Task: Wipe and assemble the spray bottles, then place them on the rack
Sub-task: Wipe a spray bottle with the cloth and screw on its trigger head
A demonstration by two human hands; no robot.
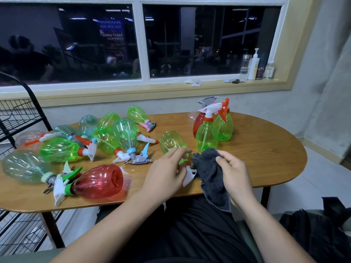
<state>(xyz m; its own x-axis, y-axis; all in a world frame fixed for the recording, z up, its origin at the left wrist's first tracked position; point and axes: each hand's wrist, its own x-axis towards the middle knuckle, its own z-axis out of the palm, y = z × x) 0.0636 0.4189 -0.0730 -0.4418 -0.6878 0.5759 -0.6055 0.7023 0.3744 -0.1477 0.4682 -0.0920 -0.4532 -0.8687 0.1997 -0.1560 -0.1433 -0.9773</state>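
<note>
- The green bottle (pixel 171 142) we are working on lies on its side near the table's front edge. Its white spray head (pixel 190 176) points toward us, so it looks assembled.
- Our left hand (pixel 165 173) rests over its neck with the fingers bent. We cannot tell whether they clamp the neck or only touch it.
- Our right hand (pixel 234 175) pinches the dark cloth (pixel 209 168), bunched between thumb and fingers, just beside the spray head. We judge that wiping is the step in hand.
- Three upright bottles (pixel 207 136) stand together behind the cloth with their heads on. They look finished but not yet racked.
- To the left, a pile of lying bottles (pixel 60 149) and a red bottle (pixel 100 182) cover that end of the table (pixel 266 158). Most carry heads, though a loose grey one seems to lie among them.
- The black wire rack (pixel 20 114) at the far left shows no bottles on the shelves we can see, so we judge that most of the job remains.
</note>
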